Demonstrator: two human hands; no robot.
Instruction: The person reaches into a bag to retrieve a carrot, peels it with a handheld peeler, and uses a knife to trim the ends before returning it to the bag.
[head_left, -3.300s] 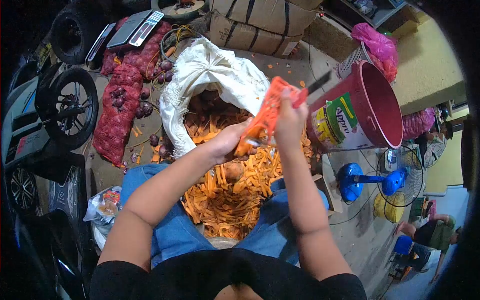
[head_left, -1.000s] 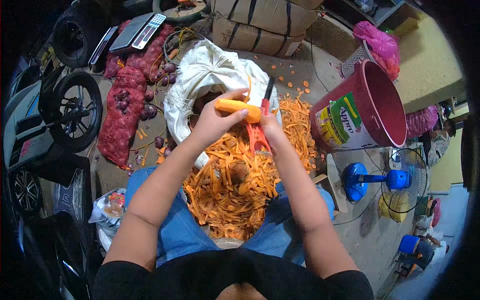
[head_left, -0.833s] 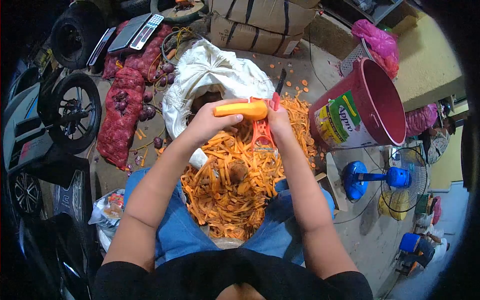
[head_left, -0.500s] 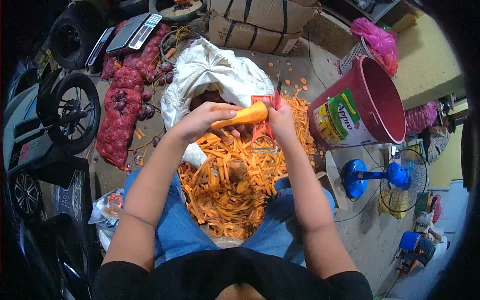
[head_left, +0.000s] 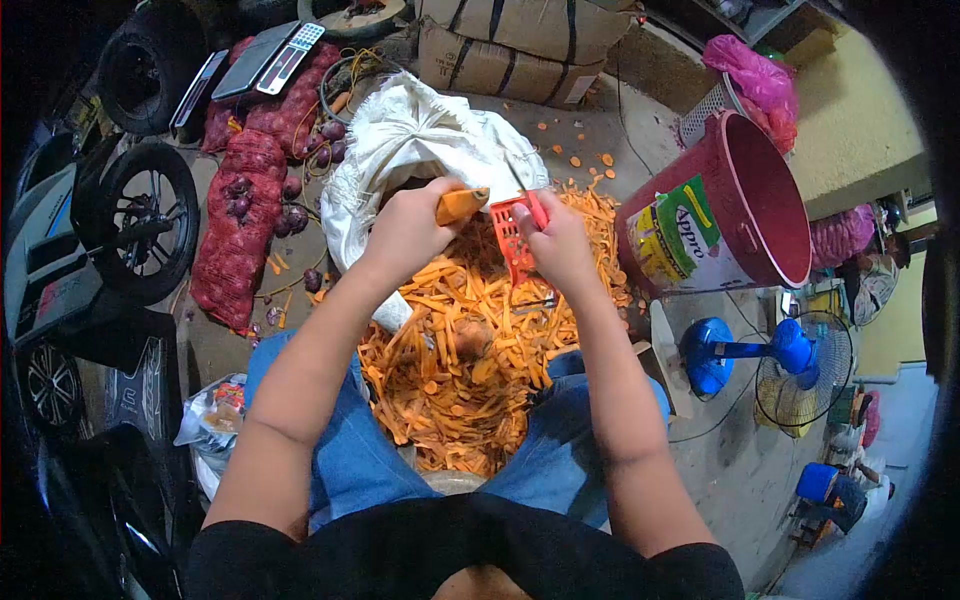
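Note:
My left hand (head_left: 410, 230) is closed around a carrot (head_left: 460, 205), whose dark-tipped end sticks out to the right; the rest is hidden in the fist. My right hand (head_left: 562, 245) grips a red peeler (head_left: 512, 240) with a slotted body, plus a red-handled knife (head_left: 538, 210) with its thin blade pointing up and left. A small gap separates the carrot from the peeler. Beneath both hands, between my knees, lies a heap of carrot peelings (head_left: 440, 390). Just beyond my left hand, a white woven sack (head_left: 430, 130) lies with its mouth open.
To the right stands a large dark red bucket (head_left: 650, 215), with a blue fan (head_left: 790, 350) nearer me. Net bags of red onions (head_left: 238, 235) lie on the left, near a scale (head_left: 265, 65). Taped cardboard boxes (head_left: 510, 60) sit at the back. Carrot slices (head_left: 575, 161) dot the floor.
My left hand has drawn the carrot left, away from the peeler, and turned it so its dark tip shows. The knife blade now leans further left.

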